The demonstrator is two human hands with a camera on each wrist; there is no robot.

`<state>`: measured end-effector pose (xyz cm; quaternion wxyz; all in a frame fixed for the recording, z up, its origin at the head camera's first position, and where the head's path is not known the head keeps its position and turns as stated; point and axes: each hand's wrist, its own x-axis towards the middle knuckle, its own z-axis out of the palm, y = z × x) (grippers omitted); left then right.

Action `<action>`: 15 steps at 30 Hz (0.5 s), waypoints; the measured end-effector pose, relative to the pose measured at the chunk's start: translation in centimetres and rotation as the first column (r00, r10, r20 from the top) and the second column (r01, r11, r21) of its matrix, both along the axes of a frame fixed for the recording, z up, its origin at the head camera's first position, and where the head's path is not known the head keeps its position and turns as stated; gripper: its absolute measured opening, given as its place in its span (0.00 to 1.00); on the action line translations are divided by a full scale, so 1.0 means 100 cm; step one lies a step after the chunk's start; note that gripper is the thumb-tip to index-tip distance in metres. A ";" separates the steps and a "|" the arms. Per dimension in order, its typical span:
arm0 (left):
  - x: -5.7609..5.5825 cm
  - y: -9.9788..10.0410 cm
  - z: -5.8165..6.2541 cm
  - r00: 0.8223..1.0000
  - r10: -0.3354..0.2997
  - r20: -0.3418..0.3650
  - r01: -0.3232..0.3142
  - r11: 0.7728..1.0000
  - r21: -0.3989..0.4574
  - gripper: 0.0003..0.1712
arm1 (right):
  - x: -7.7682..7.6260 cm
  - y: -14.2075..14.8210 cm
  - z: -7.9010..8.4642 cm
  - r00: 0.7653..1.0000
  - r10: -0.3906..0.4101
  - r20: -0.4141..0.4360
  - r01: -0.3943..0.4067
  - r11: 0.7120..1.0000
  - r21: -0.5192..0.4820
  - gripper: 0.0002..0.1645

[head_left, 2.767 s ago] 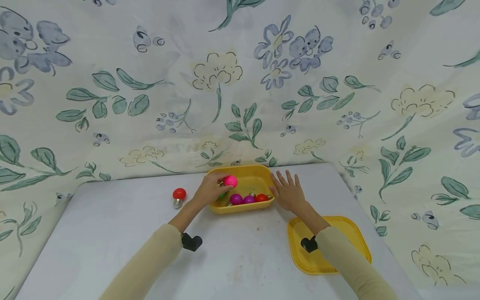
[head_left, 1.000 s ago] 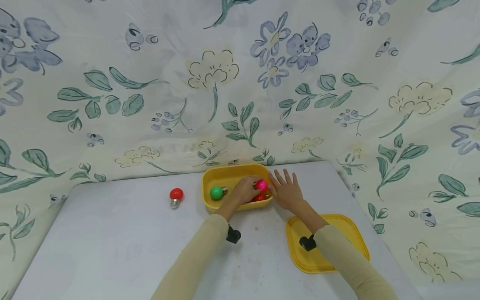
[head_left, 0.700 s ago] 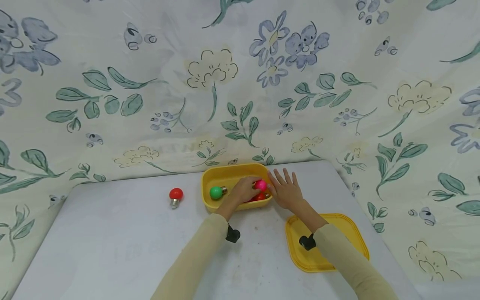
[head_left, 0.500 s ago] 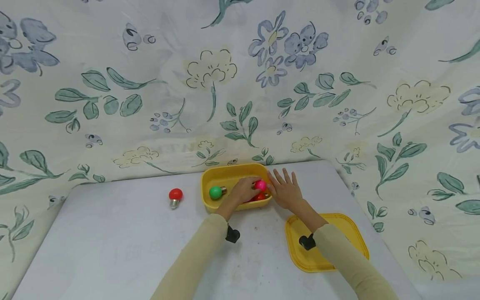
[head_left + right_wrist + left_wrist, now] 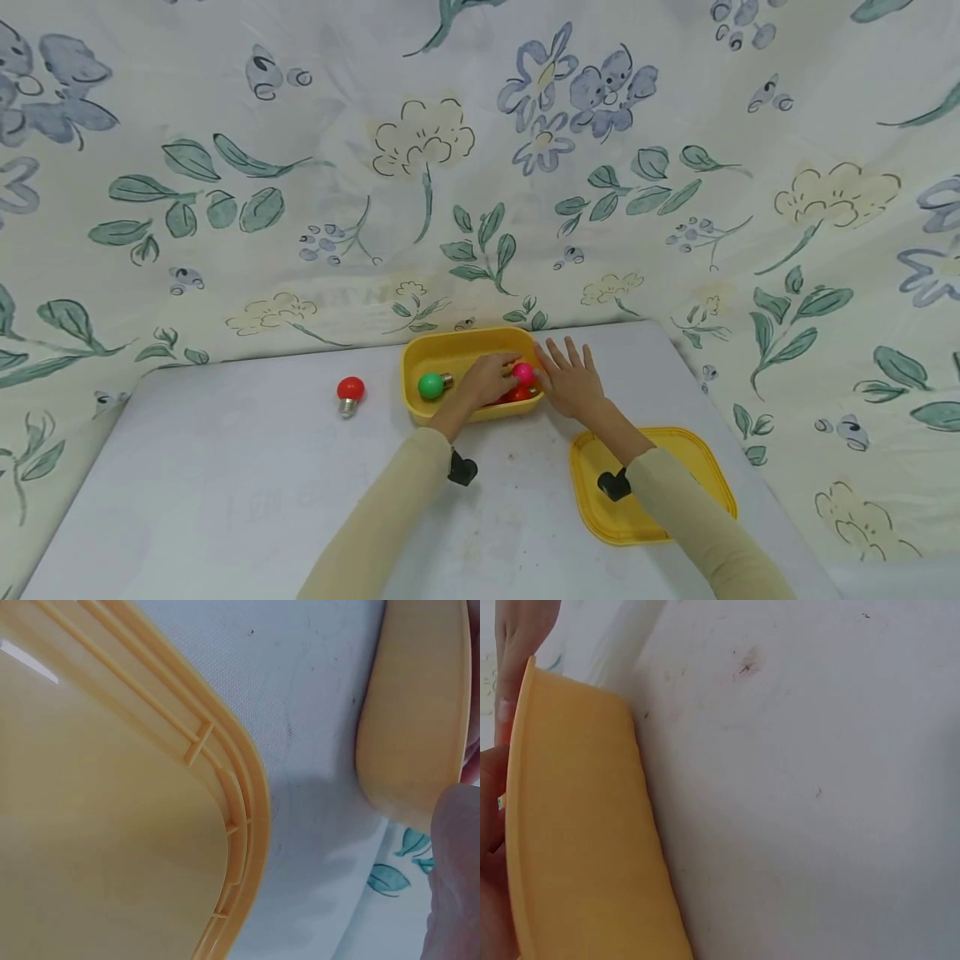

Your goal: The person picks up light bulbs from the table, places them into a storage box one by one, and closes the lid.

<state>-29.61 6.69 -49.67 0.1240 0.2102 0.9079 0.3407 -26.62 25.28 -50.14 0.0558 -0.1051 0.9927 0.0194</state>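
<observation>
In the head view my left hand (image 5: 486, 380) is inside the yellow plastic tub (image 5: 417, 410), its fingertips right beside a pink light bulb (image 5: 523, 374). Red bulbs (image 5: 519, 394) lie under and next to it at the tub's right end, partly covered by the hand. A green bulb (image 5: 431, 385) with a metal base lies at the left end. My right hand (image 5: 573, 387) rests with spread, straight fingers against the tub's right rim. In the left wrist view the tub wall (image 5: 592, 810) hides most of the left hand.
A red bulb (image 5: 350, 389) stands base toward me on the white table (image 5: 247, 467), left of the tub. The yellow lid (image 5: 600, 525) lies on the table under the right forearm. Behind the table hangs a flowered cloth (image 5: 337, 192).
My left hand carried the pink bulb from the tub's left end to its right end. Just now its fingers have loosened and drawn slightly left off the bulb. The right hand stays put.
</observation>
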 end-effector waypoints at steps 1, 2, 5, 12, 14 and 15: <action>0.000 -0.001 0.000 1.000 0.002 -0.004 -0.002 1.000 0.005 0.29 | 0.000 0.000 0.000 1.000 0.000 -0.002 0.000 1.000 -0.003 0.37; 0.000 -0.003 0.001 1.000 0.004 -0.010 -0.004 1.000 0.013 0.29 | 0.000 0.000 0.000 1.000 0.001 -0.005 -0.001 1.000 -0.007 0.37; 0.001 -0.009 0.005 1.000 0.010 -0.029 -0.009 0.999 0.046 0.29 | 0.000 0.000 0.000 1.000 0.001 -0.008 -0.001 1.000 -0.013 0.36; 0.006 -0.035 0.015 0.996 0.012 -0.091 0.003 0.987 0.163 0.28 | 0.001 0.000 0.000 1.000 0.009 -0.008 -0.009 1.000 -0.006 0.36; 0.007 -0.044 0.019 0.995 0.010 -0.103 0.010 0.982 0.190 0.28 | 0.001 -0.001 0.001 1.000 0.006 -0.006 -0.006 1.000 -0.006 0.37; 0.008 -0.050 0.021 0.994 0.004 -0.113 0.019 0.980 0.198 0.28 | 0.002 -0.001 0.002 1.000 0.004 -0.003 -0.004 1.000 -0.004 0.36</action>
